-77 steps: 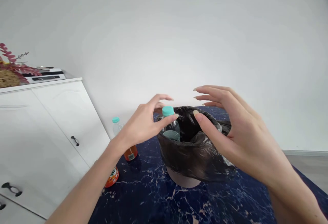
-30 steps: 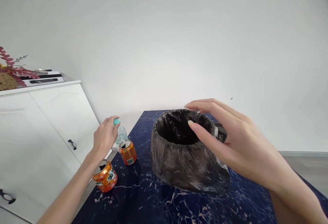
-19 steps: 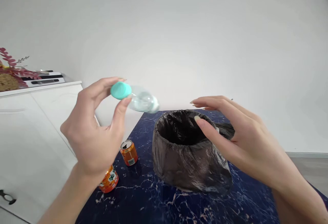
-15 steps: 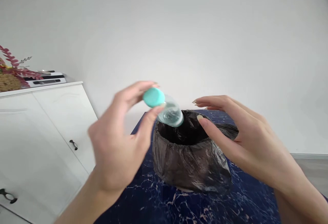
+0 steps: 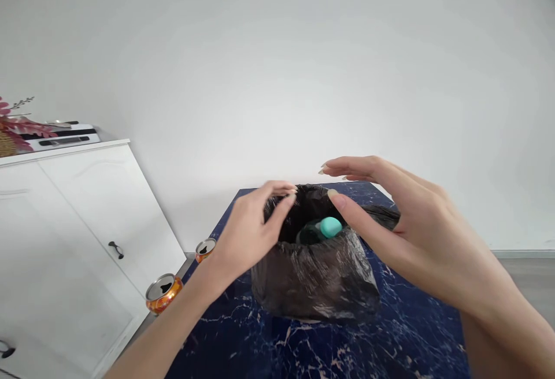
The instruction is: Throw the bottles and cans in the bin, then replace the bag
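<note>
A clear plastic bottle with a turquoise cap (image 5: 331, 227) lies tilted inside the mouth of a bin lined with a black bag (image 5: 316, 280); its lower part is hidden in the dark of the bin. Over the bin's left rim, my left hand (image 5: 255, 220) holds nothing, its thumb and fingertips near each other but apart. To the right, my right hand (image 5: 403, 228) is held with thumb and fingers spread, empty, its thumb tip close above the bin's right rim.
Two opened orange drink cans, one nearer (image 5: 163, 293) and one farther (image 5: 205, 249), stand at the left edge of the dark blue marbled table (image 5: 243, 332). A white cabinet (image 5: 87, 223) is on the left, bearing a basket with pink foliage (image 5: 26, 127). Behind rises a pale wall (image 5: 277, 78).
My left hand has let go of the bottle, which dropped into the bin. That hand is now lower and farther right, uncovering the two cans. My right hand stays nearly in place.
</note>
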A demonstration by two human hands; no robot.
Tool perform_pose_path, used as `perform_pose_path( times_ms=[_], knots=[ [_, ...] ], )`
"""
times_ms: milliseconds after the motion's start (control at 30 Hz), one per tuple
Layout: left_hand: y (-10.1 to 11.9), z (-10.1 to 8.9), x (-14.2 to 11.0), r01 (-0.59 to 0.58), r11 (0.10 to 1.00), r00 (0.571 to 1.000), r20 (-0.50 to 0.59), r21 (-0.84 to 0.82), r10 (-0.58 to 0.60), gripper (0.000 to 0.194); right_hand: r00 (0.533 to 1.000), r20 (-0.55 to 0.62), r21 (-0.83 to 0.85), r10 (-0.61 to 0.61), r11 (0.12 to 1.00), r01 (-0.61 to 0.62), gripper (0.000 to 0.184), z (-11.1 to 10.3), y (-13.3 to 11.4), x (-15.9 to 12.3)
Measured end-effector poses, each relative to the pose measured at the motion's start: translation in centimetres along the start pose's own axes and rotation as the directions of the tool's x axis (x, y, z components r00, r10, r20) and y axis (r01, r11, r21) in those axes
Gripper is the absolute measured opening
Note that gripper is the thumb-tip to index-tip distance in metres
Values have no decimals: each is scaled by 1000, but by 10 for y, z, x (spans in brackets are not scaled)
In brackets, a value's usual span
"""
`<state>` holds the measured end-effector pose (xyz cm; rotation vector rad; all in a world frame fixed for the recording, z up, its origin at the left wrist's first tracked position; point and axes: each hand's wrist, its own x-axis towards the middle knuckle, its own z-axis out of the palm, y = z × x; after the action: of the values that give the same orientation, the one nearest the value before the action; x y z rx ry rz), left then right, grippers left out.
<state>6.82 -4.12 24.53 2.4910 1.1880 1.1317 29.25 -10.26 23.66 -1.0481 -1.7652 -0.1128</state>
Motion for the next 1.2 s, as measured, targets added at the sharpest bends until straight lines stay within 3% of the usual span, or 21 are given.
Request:
perform_pose_path(
  times_ms=[133,233,333,467,633,733,867,1000,1100,1200],
  knots=[
    [-20,-23,-3,89,988,984,-164,128,-68,33,1000,14,-6,11,1000,-11,31,1,-1,1],
    [-49,-40,-8,182,941,972,-193,284,-130,38,997,67,-20,39,999,-37,32,2,1,1],
    [-83,-54,-16,287,835,957,-106,469,-270,46,986,145,-51,87,995,-81,32,5,2,1],
    [-122,-61,-31,351,709,866,76,612,-495,62,981,174,-31,88,996,-84,29,10,0,1],
    [-157,-57,-49,364,671,744,232,646,-626,78,976,201,-11,83,996,-83,25,14,-2,0],
    [-175,-54,-58,360,664,712,266,656,-649,79,974,208,-12,88,996,-88,24,14,-1,-1],
    [-192,-54,-69,351,671,727,261,653,-635,71,973,214,-13,86,996,-86,25,13,1,-1],
    [-192,-58,-70,374,668,759,202,644,-620,60,972,221,-8,77,997,-77,25,11,1,-1],
    [-176,-64,-59,405,656,813,78,637,-577,62,977,196,-9,78,997,-78,24,8,0,0],
    [-142,-72,-41,445,701,887,-168,558,-430,70,984,163,-19,79,997,-76,24,6,0,1]
  ],
)
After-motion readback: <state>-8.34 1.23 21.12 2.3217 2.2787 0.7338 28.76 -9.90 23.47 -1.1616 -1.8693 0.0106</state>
